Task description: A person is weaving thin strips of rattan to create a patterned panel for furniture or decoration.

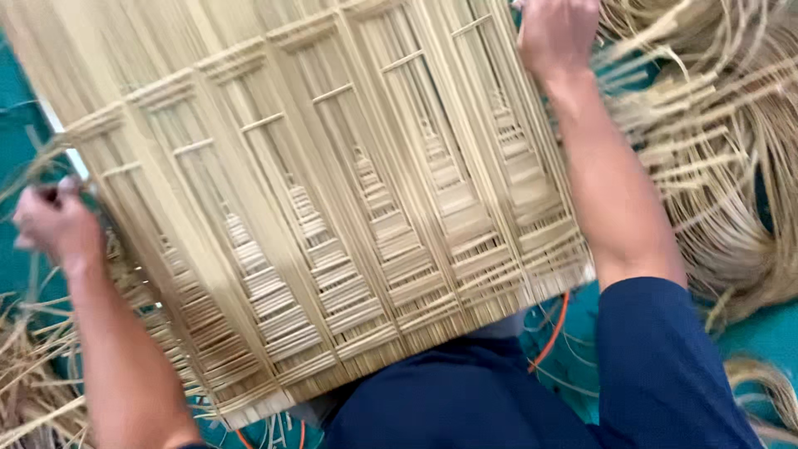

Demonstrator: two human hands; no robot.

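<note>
A large woven rattan basket (332, 183) of pale cane strips lies tilted across my lap, filling most of the view. My left hand (54, 224) grips its left edge with fingers curled around a white frame rod and cane strands. My right hand (555, 33) clasps the basket's far right side near the top of the picture. The basket's panels show upright strips with stepped woven bands low down.
Loose bundles of rattan strands (715, 150) pile up at the right, and more straw-like strands (25, 374) lie at the lower left. A teal floor (765, 333) shows beneath. An orange cord (553, 333) curls under the basket's lower edge.
</note>
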